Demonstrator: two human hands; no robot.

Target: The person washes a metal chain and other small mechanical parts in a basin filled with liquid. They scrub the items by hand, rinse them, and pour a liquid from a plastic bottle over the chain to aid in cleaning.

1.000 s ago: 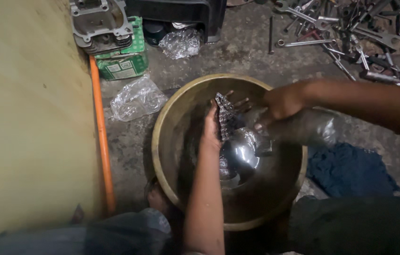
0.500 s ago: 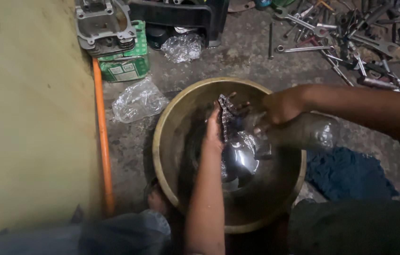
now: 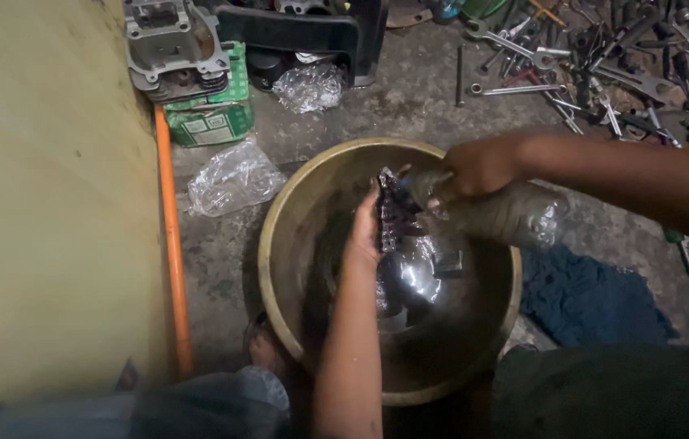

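A wide brass-coloured basin [image 3: 296, 211] stands on the concrete floor in front of me, with dark liquid and a shiny metal part [image 3: 418, 276] in it. My left hand [image 3: 365, 228] holds a dark, greasy finned engine part [image 3: 393, 207] upright over the basin. My right hand [image 3: 478, 167] grips a clear plastic bottle [image 3: 515, 215] near its neck. The bottle is tipped sideways with its mouth against the top of the finned part.
An orange pipe [image 3: 172, 244] runs along the yellow wall [image 3: 44, 203] at left. A crumpled plastic bag [image 3: 235, 179], a green box [image 3: 210, 122] and an engine cylinder head [image 3: 174, 41] lie behind the basin. Several wrenches [image 3: 572, 57] are scattered top right. A blue rag [image 3: 588, 297] lies right.
The bottle's mouth has moved closer to the top of the finned part. My left hand has shifted the part slightly toward the basin's far side.
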